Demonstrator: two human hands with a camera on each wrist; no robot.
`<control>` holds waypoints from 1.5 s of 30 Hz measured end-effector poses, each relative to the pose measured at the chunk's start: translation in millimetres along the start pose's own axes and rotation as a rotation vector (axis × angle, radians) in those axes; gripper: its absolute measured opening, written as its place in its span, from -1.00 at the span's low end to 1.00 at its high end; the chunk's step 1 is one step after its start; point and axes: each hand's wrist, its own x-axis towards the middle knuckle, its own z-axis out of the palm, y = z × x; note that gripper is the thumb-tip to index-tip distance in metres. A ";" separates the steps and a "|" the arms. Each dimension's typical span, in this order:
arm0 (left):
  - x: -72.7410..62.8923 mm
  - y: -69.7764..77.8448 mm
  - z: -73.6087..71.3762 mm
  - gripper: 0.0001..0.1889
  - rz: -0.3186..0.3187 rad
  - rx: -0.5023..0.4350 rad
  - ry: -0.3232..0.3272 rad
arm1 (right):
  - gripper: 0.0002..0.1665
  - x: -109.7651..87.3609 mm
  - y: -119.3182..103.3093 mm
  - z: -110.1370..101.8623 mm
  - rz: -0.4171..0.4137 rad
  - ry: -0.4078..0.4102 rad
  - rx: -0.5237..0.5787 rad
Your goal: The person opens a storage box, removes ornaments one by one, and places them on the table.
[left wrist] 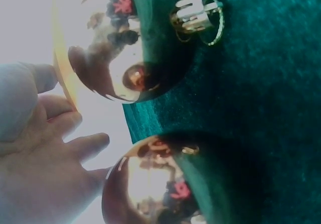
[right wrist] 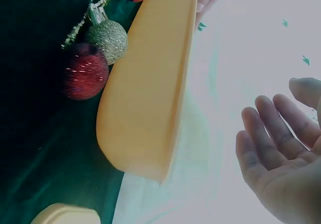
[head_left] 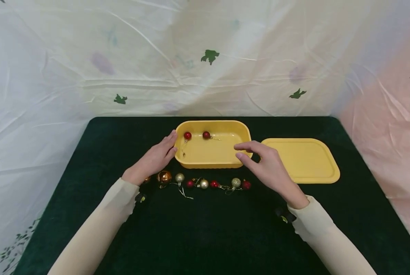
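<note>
A yellow rectangular box (head_left: 208, 165) stands uncovered on the dark green table. Inside it, near the left and back, lie two red Christmas baubles (head_left: 187, 135) with thin gold strings. My left hand (head_left: 155, 157) rests against the box's left end, fingers stretched out along the wall. Over the right rim hovers my right hand (head_left: 268, 164), thumb and fingers apart and loosely bent; its palm holds nothing in the right wrist view. A row of baubles lies in front of the box: shiny copper ones (head_left: 164, 177) by my left wrist, then gold ones (head_left: 204, 183) and red ones (head_left: 214, 184).
A yellow lid (head_left: 302, 160) lies flat to the right of the box, partly behind my right hand. Pale patterned cloth (head_left: 191, 88) hangs behind the table and along its sides. The right wrist view shows a glittery gold bauble (right wrist: 108, 40) close against the box.
</note>
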 end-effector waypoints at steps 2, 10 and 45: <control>-0.1 0.1 -0.1 -0.34 0.006 -0.011 0.004 | -0.65 8.3 -0.6 3.9 -0.017 0.002 -0.001; -0.5 0.4 -0.6 -0.34 0.007 -0.005 0.012 | -0.66 41.6 -3.0 21.2 -0.107 -0.008 -0.015; 2.6 1.8 4.1 -0.38 0.013 0.037 0.017 | -0.49 126.7 19.8 57.1 0.129 -0.332 0.050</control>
